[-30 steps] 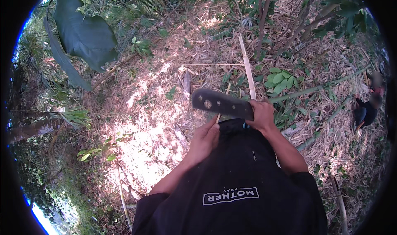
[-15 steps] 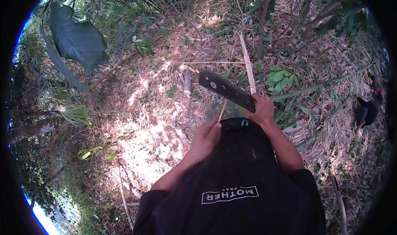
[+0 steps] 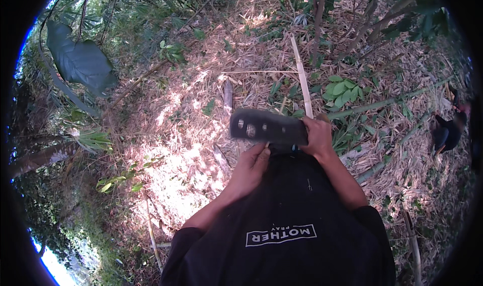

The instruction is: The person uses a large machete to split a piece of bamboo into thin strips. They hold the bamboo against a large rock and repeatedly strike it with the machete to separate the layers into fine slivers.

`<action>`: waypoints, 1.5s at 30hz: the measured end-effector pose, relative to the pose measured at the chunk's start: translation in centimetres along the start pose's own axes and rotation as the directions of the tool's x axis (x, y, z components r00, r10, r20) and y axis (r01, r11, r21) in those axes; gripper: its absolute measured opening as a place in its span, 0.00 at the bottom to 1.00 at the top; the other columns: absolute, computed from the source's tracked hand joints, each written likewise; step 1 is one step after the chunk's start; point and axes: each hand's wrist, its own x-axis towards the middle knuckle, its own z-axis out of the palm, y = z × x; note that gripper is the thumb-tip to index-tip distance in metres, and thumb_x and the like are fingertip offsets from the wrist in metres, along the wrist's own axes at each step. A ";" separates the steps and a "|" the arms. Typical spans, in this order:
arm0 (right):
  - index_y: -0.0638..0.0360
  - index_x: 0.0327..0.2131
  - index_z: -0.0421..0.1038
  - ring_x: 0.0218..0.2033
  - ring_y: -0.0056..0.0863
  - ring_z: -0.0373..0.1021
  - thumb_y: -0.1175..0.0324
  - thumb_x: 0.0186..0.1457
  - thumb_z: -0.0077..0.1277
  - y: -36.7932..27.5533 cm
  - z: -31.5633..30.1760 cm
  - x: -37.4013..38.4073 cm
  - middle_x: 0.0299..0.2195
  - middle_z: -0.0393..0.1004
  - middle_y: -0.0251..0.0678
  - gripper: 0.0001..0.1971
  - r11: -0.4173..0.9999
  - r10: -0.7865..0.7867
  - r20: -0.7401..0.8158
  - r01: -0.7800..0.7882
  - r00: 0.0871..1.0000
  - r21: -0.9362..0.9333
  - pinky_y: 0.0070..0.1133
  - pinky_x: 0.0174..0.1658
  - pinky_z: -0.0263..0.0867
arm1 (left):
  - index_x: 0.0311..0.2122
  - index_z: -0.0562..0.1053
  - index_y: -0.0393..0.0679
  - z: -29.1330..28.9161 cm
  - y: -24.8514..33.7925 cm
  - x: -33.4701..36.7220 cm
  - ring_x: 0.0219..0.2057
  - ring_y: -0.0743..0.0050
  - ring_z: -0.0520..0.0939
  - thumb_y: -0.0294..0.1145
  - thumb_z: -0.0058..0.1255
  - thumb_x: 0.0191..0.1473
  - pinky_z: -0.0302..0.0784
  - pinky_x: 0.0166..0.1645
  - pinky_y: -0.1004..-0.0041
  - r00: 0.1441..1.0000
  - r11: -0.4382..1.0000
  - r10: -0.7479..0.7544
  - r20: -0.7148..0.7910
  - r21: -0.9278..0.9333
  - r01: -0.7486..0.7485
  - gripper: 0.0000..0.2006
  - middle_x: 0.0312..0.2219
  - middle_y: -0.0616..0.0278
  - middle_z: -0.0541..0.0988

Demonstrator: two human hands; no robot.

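Note:
My right hand (image 3: 318, 136) is closed around the handle end of a broad dark knife (image 3: 269, 127) with holes along its blade. The blade points left, above my left hand and across a thin wooden stick. My left hand (image 3: 251, 164) pinches the near end of that stick (image 3: 283, 104); the blade hides its middle part. A long pale split strip (image 3: 302, 77), which looks like bamboo, runs away from beside my right hand. Whether that hand touches the strip, I cannot tell.
Dry leaf litter (image 3: 193, 110) covers the ground. A large green leaf (image 3: 80, 59) hangs at upper left. Green poles (image 3: 387, 104) lie to the right, near a leafy sprig (image 3: 342, 91). Another person in dark clothes (image 3: 449, 131) is at the far right.
The knife has swung lower and nearer, its blade now flatter and blurred, covering the stick's middle. My left hand stays in about the same place, still pinching the stick.

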 end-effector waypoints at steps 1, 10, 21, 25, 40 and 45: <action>0.60 0.27 0.75 0.25 0.48 0.73 0.57 0.40 0.62 1.3 0.4 0.8 0.23 0.76 0.45 0.16 0.988 0.148 0.018 -0.147 0.989 -0.054 0.37 0.31 0.69 | 0.64 0.59 0.40 0.1 0.8 -0.1 0.22 0.88 0.62 0.34 0.39 0.66 0.60 0.26 0.82 1.000 1.000 -0.012 0.004 -0.019 0.012 0.23 0.19 0.76 0.61; 0.60 0.22 0.68 0.22 0.48 0.71 0.52 0.39 0.61 -0.9 -1.8 0.3 0.20 0.72 0.47 0.20 0.994 -0.098 -0.035 0.096 0.995 -0.045 0.37 0.30 0.66 | 0.55 0.68 0.39 0.3 1.7 0.4 0.21 0.89 0.64 0.38 0.43 0.65 0.61 0.24 0.81 0.997 0.984 -0.078 0.001 -0.162 0.077 0.18 0.19 0.72 0.67; 0.60 0.23 0.67 0.23 0.46 0.71 0.54 0.36 0.60 -1.0 -0.8 -0.7 0.19 0.70 0.44 0.19 0.982 -0.161 -0.007 0.161 0.987 0.095 0.35 0.28 0.65 | 0.52 0.71 0.39 0.8 0.2 -0.1 0.24 0.85 0.68 0.32 0.42 0.65 0.65 0.29 0.77 0.997 0.991 -0.018 -0.071 -0.131 0.009 0.15 0.24 0.69 0.70; 0.58 0.25 0.69 0.25 0.46 0.72 0.57 0.32 0.62 -1.0 0.2 -1.1 0.19 0.71 0.43 0.19 0.963 -0.250 0.000 0.249 0.968 0.100 0.35 0.29 0.66 | 0.54 0.69 0.39 0.4 -2.3 1.7 0.20 0.88 0.63 0.35 0.42 0.66 0.59 0.25 0.80 0.571 0.475 0.814 -0.103 0.683 -0.555 0.16 0.19 0.73 0.66; 0.58 0.33 0.76 0.32 0.45 0.75 0.53 0.40 0.61 4.8 1.8 -0.2 0.26 0.77 0.45 0.20 0.848 0.523 0.007 -0.520 0.852 -0.097 0.37 0.38 0.71 | 0.64 0.59 0.38 0.4 0.0 -0.1 0.16 0.93 0.55 0.29 0.38 0.64 0.46 0.21 0.86 0.989 0.885 -0.081 0.121 -0.448 0.127 0.24 0.16 0.81 0.55; 0.55 0.35 0.78 0.34 0.44 0.75 0.50 0.44 0.59 6.4 -2.1 -2.4 0.28 0.78 0.43 0.20 0.827 0.561 0.037 -0.562 0.827 0.027 0.37 0.40 0.71 | 0.62 0.61 0.40 2.2 0.8 1.4 0.13 0.92 0.54 0.26 0.40 0.63 0.51 0.19 0.85 0.998 0.886 -0.059 0.004 -0.460 0.054 0.22 0.14 0.79 0.57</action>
